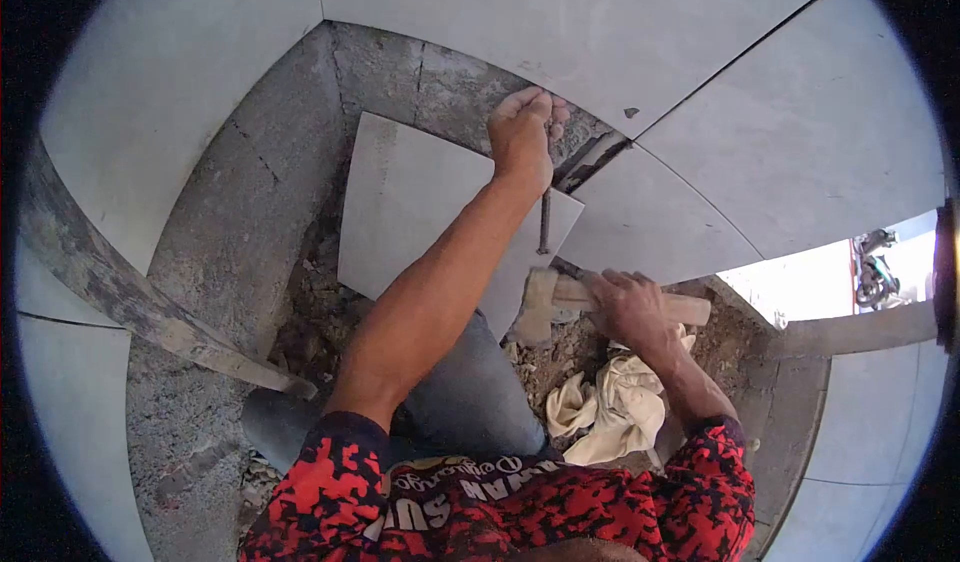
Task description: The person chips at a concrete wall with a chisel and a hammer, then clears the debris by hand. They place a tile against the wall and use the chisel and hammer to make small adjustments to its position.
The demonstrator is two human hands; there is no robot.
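Observation:
My left hand (521, 134) reaches forward, fist closed around a thin metal chisel (544, 224). The chisel's shaft runs back from the fist toward me, over the corner of a loose grey tile (410, 197). The fist sits at the edge of the rough cement wall (440, 77), just below the large wall tiles (600, 32). My right hand (627, 307) grips the wooden handle of a hammer (540, 302). The hammer's pale, dusty head lies low over the rubble, close to the near end of the chisel.
A cream rag (610, 407) lies on the rubble by my right forearm. A dirty wooden plank (150, 312) slants across the left. Tiled surfaces (800, 132) surround the bare cement pit. My grey-trousered knee (470, 392) is below the loose tile.

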